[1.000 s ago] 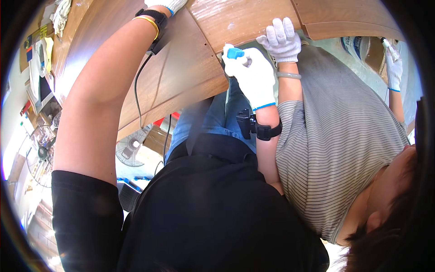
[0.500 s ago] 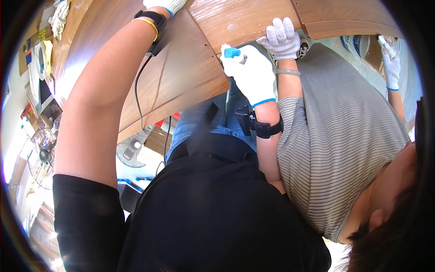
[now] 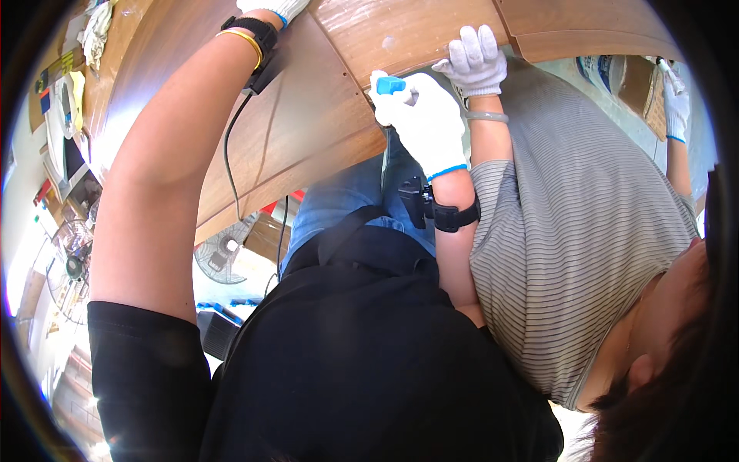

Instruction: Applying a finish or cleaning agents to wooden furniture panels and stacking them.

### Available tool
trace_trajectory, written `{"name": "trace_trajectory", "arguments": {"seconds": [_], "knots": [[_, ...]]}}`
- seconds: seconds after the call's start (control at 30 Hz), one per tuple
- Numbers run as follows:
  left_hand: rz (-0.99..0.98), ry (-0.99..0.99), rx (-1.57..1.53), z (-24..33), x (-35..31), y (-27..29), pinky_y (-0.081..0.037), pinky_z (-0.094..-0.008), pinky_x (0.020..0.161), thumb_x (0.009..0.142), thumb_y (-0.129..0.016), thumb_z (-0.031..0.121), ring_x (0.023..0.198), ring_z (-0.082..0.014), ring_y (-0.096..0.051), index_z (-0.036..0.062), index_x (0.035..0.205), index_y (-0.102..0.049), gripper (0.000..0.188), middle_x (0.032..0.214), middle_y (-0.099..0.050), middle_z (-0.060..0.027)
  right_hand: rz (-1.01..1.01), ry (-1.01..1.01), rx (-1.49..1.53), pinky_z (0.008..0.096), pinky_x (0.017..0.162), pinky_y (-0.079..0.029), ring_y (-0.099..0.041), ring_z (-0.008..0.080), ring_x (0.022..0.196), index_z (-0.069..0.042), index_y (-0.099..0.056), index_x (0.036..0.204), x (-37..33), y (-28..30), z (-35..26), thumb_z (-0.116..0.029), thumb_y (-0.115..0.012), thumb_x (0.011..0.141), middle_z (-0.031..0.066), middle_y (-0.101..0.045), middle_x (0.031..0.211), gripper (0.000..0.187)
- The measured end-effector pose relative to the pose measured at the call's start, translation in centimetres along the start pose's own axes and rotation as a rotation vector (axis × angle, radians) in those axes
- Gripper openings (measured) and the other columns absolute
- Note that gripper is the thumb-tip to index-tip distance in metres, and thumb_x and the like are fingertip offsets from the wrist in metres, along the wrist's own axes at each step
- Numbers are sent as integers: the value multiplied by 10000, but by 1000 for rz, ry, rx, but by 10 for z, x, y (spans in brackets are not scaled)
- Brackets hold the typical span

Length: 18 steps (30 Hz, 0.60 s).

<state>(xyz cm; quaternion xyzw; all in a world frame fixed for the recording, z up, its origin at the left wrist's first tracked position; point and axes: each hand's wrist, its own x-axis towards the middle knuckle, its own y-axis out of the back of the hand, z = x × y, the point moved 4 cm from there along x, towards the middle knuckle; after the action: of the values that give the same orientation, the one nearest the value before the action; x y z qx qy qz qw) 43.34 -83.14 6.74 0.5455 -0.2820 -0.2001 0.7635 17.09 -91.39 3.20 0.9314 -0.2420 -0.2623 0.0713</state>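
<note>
My right hand (image 3: 422, 115), in a white glove with a blue cuff, is closed around a small blue block-shaped thing (image 3: 391, 85). Its exact kind is hidden by the fingers. That hand is at the near edge of a brown wooden panel (image 3: 308, 100), beside the seam between two boards. My left hand (image 3: 275, 6) shows only its gloved wrist end at the top edge, over the wood. Its fingers are outside the picture, so what it touches cannot be told.
Close on my right, a co-worker in a grey striped shirt (image 3: 585, 208) has one gloved hand (image 3: 476, 63) at the panel's edge. Their other gloved hand (image 3: 676, 108) grips a slim whitish thing. A black cable (image 3: 229, 146) hangs from my left wrist. A fan (image 3: 219, 258) stands below.
My right hand stays at the panel edge, with the blue thing turned slightly. The co-worker's far hand has shifted slightly. The whole view has moved a little.
</note>
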Motion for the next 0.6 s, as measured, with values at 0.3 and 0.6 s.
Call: {"name": "trace_trajectory", "arguments": {"seconds": [0.3, 0.6], "knots": [[5, -14, 3, -1, 0, 0, -293, -568, 1130, 923, -564, 290, 1231, -356, -536, 105, 1234, -608, 364, 1265, -605, -161, -26, 68, -315, 354, 669, -525, -676, 235, 702, -69, -644, 820, 2, 14, -18, -333, -725, 789, 87, -675, 744, 278], [37, -35, 20, -2, -1, 2, -293, -576, 1126, 928, -557, 289, 1217, -362, -538, 101, 1226, -609, 356, 1257, -605, -161, -175, -197, 715, 250, 589, -448, -557, 111, 644, -36, -625, 988, -6, 11, -5, -118, -694, 836, 25, -658, 811, 187]]}}
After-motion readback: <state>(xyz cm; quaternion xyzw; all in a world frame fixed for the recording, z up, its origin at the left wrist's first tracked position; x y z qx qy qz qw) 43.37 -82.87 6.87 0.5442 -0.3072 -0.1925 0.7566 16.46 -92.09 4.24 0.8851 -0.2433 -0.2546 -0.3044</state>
